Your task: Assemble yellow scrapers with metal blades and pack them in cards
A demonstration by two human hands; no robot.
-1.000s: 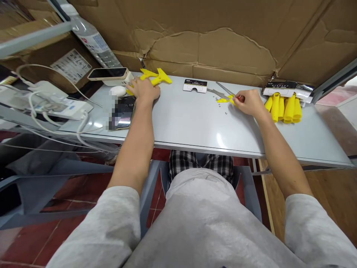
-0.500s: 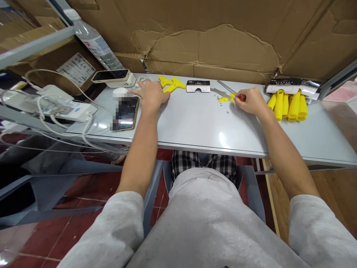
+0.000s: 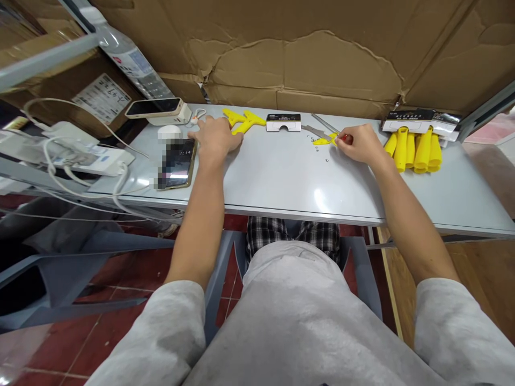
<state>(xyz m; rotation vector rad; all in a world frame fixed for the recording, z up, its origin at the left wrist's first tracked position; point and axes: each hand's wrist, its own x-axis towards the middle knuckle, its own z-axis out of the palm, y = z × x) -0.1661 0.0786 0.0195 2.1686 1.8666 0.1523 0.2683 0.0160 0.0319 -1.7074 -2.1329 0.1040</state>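
My left hand [image 3: 216,138] rests at the back left of the table with its fingers spread, beside some yellow Y-shaped plastic pieces [image 3: 246,122] and a phone [image 3: 177,163]. Pinched in my right hand [image 3: 360,143] is a small tool with a red handle [image 3: 348,139]; the fingers hide most of it. Just left of those fingertips lies a small yellow plastic part [image 3: 323,141]. A grey metal blade [image 3: 315,131] and a long thin metal piece [image 3: 324,123] lie behind it. Several tiny metal bits [image 3: 327,160] are scattered around.
A black-and-white box [image 3: 284,123] stands at the back middle. Several yellow hollow handles [image 3: 422,153] lie at right before more boxes [image 3: 418,123]. At left are a power strip [image 3: 100,160] with cables, a second phone [image 3: 155,108] and a bottle [image 3: 129,56]. Cardboard [image 3: 322,64] walls the back.
The whole view has shifted slightly. My left hand's fingers have moved a little; my right hand keeps its pinch by the yellow part.
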